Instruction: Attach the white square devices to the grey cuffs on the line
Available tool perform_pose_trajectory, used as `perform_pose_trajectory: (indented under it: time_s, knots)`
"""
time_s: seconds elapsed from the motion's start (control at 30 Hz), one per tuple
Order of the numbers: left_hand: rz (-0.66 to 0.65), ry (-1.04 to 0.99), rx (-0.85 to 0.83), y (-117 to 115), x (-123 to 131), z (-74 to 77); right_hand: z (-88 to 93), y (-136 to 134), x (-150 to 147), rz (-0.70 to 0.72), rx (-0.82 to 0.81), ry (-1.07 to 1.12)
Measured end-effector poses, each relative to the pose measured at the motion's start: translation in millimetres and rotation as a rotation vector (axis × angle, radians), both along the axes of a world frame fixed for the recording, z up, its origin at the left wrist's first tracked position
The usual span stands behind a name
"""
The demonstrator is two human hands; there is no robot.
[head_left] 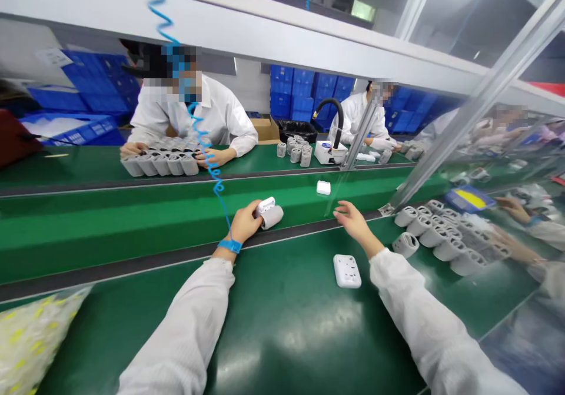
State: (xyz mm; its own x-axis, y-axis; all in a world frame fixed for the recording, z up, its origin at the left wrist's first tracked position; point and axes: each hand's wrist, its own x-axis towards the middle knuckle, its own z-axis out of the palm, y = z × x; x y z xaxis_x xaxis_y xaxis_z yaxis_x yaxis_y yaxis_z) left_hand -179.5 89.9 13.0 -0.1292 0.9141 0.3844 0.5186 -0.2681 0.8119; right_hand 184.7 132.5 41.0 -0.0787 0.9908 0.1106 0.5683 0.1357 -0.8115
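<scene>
My left hand (248, 223), with a blue band at the wrist, is closed around a white device (265, 206) and a grey fabric roll (272, 218), over the near edge of the green conveyor. To the right, my right hand (352, 219) reaches over the conveyor edge with its fingers apart and nothing in them. Just beyond it, a small white device (323, 188) lies on the green conveyor belt (132, 221). Below my right hand, a white casing (347, 271) with small holes lies on the green table (282, 318).
Several grey rolls (448, 248) stand at the right, near a blue tray (470, 198). A bag with yellow bits (37, 339) lies at the lower left. Across the conveyor, a person handles a row of grey rolls (161, 164). A blue coiled cord (204, 142) hangs down.
</scene>
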Motion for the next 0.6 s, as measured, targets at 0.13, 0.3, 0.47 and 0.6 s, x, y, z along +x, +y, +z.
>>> perform_pose_trajectory:
  time_s: [0.13, 0.3, 0.47, 0.6]
  knots:
    - [-0.044, -0.063, 0.02, 25, -18, -11.0, -6.5, 79, -8, -0.167, -0.027, -0.161]
    - [0.076, -0.116, 0.128, 13, -16, -15.4, -12.4, 142, -43, -0.388, -0.042, -0.295]
    - [0.02, -0.114, 0.177, -18, 33, -12.5, -15.7, 161, -58, -0.571, -0.063, -0.344]
    - [-0.221, -0.156, 0.139, -37, 91, -14.0, -4.0, 150, -45, -0.543, -0.054, -0.29]
